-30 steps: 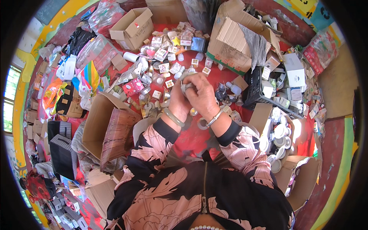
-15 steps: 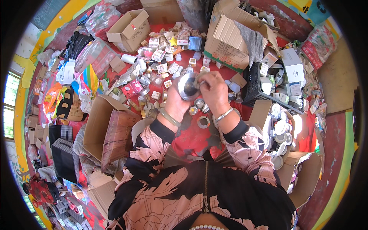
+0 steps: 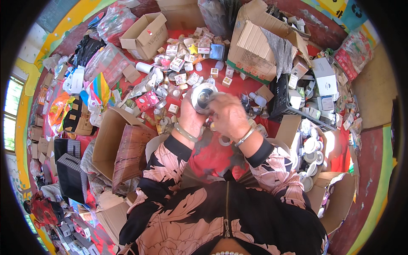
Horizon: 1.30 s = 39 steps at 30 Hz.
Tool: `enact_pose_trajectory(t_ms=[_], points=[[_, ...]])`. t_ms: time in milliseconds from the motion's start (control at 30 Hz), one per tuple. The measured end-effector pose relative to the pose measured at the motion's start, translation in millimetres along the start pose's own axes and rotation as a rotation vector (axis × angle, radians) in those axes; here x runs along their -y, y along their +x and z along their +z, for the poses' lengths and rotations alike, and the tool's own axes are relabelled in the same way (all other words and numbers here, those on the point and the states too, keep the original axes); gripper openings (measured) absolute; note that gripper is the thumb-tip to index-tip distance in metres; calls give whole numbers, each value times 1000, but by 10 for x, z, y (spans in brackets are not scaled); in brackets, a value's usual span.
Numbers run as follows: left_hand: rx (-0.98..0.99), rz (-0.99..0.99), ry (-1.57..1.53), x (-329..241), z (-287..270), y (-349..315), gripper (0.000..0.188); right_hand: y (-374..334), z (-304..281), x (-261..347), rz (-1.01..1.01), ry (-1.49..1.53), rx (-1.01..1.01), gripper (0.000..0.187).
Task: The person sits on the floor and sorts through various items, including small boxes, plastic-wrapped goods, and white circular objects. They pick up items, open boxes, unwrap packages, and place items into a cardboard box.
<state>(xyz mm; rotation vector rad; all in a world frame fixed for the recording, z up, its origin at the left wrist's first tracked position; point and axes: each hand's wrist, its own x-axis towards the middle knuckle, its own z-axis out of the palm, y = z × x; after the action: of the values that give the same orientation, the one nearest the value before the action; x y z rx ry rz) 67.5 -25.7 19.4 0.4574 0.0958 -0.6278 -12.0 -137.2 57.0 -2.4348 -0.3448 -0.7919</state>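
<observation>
Between my hands is a round metal light fitting point(image 3: 202, 98), seemingly a downlight, with a broad silver-white rim and a darker recessed middle facing up. My left hand point(image 3: 189, 114) is closed round its left side and underside. Against its right edge is my right hand point(image 3: 229, 115), its fingers smeared by motion. Whether they hold anything small does not show. On the floor below the hands lies a pale ring point(image 3: 224, 140). Small white cartons point(image 3: 180, 79) are heaped beyond the left hand.
An open cardboard box point(image 3: 114, 148) stands at my left, and a box of white round fittings point(image 3: 311, 146) at my right. Behind that, a black crate point(image 3: 280, 100) is piled with cartons. Larger cardboard boxes point(image 3: 146, 36) and plastic bags point(image 3: 108, 63) line the far side.
My right hand has slid down and slightly left along the fitting, from a pinch at its rim to a blurred sweep beside it. The left hand keeps its hold, and the fitting has shifted slightly left.
</observation>
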Motion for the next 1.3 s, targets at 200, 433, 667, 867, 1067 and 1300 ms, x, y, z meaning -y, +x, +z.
enact_pose_trajectory(t_ms=[200,433,667,867,1067,1300], points=[[104,-90,-137,-20,-118,72,35,115,-266,-407,510,274,-299,10],[59,-103,-80,81,28,-22,36,224,-142,-282,733,1740,-469,22],[15,-157,-89,165,53,-33,34,132,233,-375,370,512,-293,41],[-5,-98,-60,4,73,-63,28,170,89,-3,-35,-28,-166,38],[51,-149,-65,42,122,-113,30,169,146,-119,105,170,-280,24],[53,50,28,-10,-89,-143,31,79,180,181,-53,252,-59,24]])
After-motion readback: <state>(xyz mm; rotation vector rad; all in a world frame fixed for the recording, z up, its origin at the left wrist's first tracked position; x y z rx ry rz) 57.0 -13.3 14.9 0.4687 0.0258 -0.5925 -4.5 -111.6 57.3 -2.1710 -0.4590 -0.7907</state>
